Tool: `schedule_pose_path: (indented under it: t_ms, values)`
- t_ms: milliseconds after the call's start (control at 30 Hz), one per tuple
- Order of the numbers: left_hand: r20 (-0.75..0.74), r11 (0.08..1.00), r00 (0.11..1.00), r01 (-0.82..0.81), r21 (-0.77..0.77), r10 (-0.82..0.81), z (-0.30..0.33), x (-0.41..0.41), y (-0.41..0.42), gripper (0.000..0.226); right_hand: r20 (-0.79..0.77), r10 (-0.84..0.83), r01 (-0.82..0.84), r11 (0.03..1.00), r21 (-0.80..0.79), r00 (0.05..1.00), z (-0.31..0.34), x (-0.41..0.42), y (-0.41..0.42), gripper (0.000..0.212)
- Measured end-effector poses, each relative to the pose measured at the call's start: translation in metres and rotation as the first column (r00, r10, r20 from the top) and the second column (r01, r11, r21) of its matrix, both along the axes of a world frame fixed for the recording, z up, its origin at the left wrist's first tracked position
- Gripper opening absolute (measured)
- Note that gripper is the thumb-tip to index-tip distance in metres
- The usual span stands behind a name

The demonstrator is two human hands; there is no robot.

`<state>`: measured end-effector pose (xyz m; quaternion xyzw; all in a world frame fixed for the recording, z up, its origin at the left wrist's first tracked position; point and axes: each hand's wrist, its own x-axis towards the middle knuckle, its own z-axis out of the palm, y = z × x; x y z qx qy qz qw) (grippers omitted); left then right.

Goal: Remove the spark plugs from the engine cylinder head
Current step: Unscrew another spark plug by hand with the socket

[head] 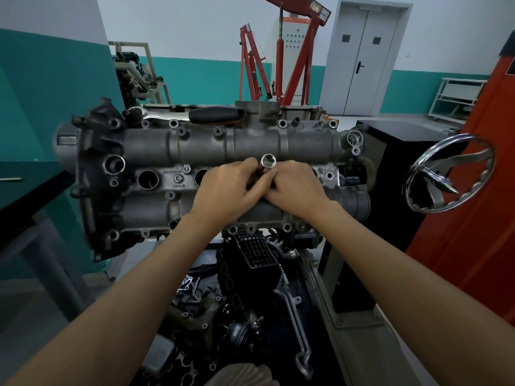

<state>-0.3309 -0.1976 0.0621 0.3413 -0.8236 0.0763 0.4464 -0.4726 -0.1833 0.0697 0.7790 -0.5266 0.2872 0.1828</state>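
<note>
Head view: both hands [262,188] grip socket [268,162].

The cylinder head [195,151] carries the only markings that come near to reading. Cast into the metal between two of its open plug wells [148,179] is a short raised word that looks like "Fama" or "Fema" followed by two characters (too small to settle). Just above it runs a stamped part number, blurred beyond reading. A label on the red engine crane [315,8] is also illegible.
</note>
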Motion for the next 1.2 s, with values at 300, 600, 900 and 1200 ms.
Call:
schedule_pose_path:
  t_ms: [300, 600, 900, 1200]
  values:
    - [-0.064, 1.0, 0.998, 0.0, 0.014, 0.001, -0.0008, 0.0018, -0.0027, 0.035, 0.029, -0.018, 0.017, 0.999, 0.033, 0.999, 0.0006, 0.0001, -0.0027, 0.038]
    - [-0.023, 1.0, 1.0, 0.016, 0.016, -0.015, -0.0011, 0.0003, 0.0018, 0.042, 0.027, 0.031, -0.033, 0.998, 0.05, 0.999, 0.0016, 0.0014, 0.0043, 0.018]
    - [-0.044, 0.998, 0.999, 0.017, 0.066, -0.014, -0.0002, 0.0015, -0.0026, 0.054, 0.042, 0.002, -0.004, 0.999, 0.044, 0.999, 0.0008, 0.0001, 0.0015, 0.027]
    - [-0.071, 0.999, 0.997, 0.034, 0.042, -0.031, -0.0008, 0.0004, 0.0008, 0.028, 0.03, 0.016, -0.018, 0.999, 0.046, 0.999, 0.0014, 0.0009, 0.0031, 0.023]
